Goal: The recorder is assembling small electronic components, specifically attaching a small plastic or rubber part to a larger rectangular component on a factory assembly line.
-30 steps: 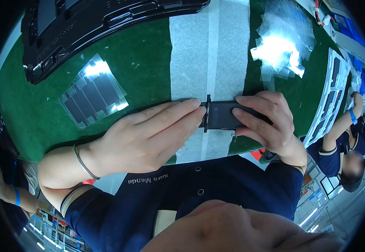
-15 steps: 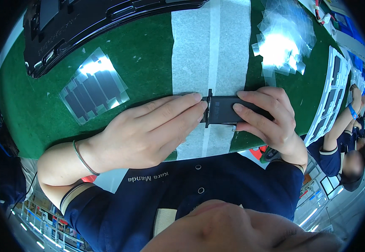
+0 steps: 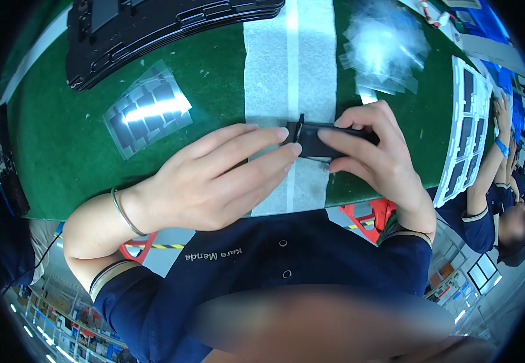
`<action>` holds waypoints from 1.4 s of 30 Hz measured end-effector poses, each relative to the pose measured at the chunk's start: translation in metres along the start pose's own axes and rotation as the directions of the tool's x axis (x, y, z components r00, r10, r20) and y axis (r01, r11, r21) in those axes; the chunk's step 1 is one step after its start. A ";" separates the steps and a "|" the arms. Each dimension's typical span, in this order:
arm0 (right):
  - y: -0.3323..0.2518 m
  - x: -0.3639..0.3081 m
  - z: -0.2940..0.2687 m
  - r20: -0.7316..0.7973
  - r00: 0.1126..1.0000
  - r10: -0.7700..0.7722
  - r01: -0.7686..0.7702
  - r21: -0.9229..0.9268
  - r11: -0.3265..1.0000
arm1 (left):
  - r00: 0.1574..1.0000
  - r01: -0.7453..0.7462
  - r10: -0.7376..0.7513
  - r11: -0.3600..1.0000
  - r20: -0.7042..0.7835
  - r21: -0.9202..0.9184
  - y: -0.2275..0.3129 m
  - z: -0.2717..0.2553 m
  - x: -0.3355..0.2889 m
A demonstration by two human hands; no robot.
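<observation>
The person wears a dark blue shirt (image 3: 262, 254). Both arms are bent, with the elbows out wide. The left arm comes in from the low left, with a thin bangle (image 3: 126, 213) on its wrist. The left hand (image 3: 214, 175) lies palm down, its fingers long and almost straight, with small gaps between them. Two fingertips touch the left end of a flat black block (image 3: 316, 145). The left thumb is hidden, so I cannot tell if this hand grips.

The right hand (image 3: 377, 145) comes up from the low right and is curled. One finger lies on top of the block, and the thumb is by its near edge. This hand is closed around the right end and has hold of it. A thin black bar (image 3: 300, 127) goes across the block, right beside the left fingertips.

The block is over a pale strip (image 3: 267, 66) on the green desk (image 3: 217, 78). To the left lies a clear sheet (image 3: 149, 118) with dark shapes, shiny in the middle. On the far right, a white card (image 3: 458, 91) holds black pieces. Farther back are a messy pile of clear films (image 3: 383, 45) and a big black panel (image 3: 153, 43). Past the card, another person (image 3: 480, 221) holds an arm out.
</observation>
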State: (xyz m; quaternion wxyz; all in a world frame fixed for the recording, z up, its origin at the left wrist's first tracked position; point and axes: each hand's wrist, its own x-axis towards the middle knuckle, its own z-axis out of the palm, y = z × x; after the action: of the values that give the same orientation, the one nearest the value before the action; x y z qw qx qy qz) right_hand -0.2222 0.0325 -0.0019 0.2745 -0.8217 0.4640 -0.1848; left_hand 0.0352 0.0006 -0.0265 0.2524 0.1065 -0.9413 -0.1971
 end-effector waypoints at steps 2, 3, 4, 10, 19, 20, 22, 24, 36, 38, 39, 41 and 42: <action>-0.003 -0.003 0.002 -0.026 1.000 -0.016 0.016 -0.025 1.000 | 0.998 0.069 -0.070 0.996 0.004 0.051 0.013 -0.005 0.002; -0.004 -0.005 0.002 -0.037 0.999 -0.024 0.023 -0.036 0.999 | 0.994 0.105 -0.106 0.992 0.004 0.075 0.021 -0.009 0.003; -0.005 -0.007 0.002 -0.059 0.997 -0.058 0.055 -0.054 0.997 | 0.979 0.195 -0.199 0.979 0.054 0.064 0.026 -0.014 0.001; -0.022 -0.018 0.018 -0.217 0.975 0.054 -0.027 0.125 0.992 | 0.797 0.439 -0.534 0.833 -0.280 -0.338 0.053 0.012 -0.012; -0.055 -0.018 0.049 -0.359 0.932 0.041 0.150 0.486 0.861 | 0.601 0.182 -0.745 0.479 -0.288 -0.859 0.071 0.034 -0.005; -0.058 -0.014 0.047 -0.456 0.888 0.062 0.180 0.467 0.866 | 0.641 0.206 -0.688 0.582 -0.341 -0.787 0.070 0.034 -0.005; -0.052 -0.009 0.035 -0.449 0.887 -0.106 0.244 0.263 0.933 | 0.643 0.280 -0.679 0.638 -0.353 -0.718 0.077 0.032 0.001; -0.058 -0.006 0.025 -0.415 0.891 -0.183 0.265 0.147 0.953 | 0.698 0.267 -0.565 0.776 -0.441 -0.572 0.072 0.038 -0.002; 0.030 0.004 -0.018 -0.523 0.837 0.163 -0.315 -0.215 0.925 | 0.577 0.121 -0.713 0.557 -0.398 -0.821 0.067 0.042 -0.008; -0.003 -0.005 -0.003 -0.328 0.943 0.061 0.051 0.323 0.945 | 0.563 0.088 -0.720 0.539 -0.405 -0.838 0.068 0.044 -0.006; -0.021 -0.008 0.007 -0.216 0.976 -0.016 0.120 0.480 0.869 | 0.557 0.075 -0.722 0.535 -0.410 -0.841 0.068 0.044 -0.004; -0.042 -0.012 0.031 -0.221 0.974 -0.049 0.186 0.657 0.731 | 0.571 0.053 -0.707 0.539 -0.417 -0.841 0.069 0.044 0.001; -0.046 -0.014 0.039 -0.234 0.972 -0.006 0.163 0.656 0.737 | 0.579 0.048 -0.695 0.550 -0.425 -0.834 0.070 0.043 0.002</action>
State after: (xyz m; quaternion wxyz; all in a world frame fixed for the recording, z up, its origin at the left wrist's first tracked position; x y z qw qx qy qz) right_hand -0.1768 0.0745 -0.0048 0.4908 -0.6627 0.3554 -0.4400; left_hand 0.0040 0.0766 -0.0302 0.5663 0.2798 -0.5360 -0.5601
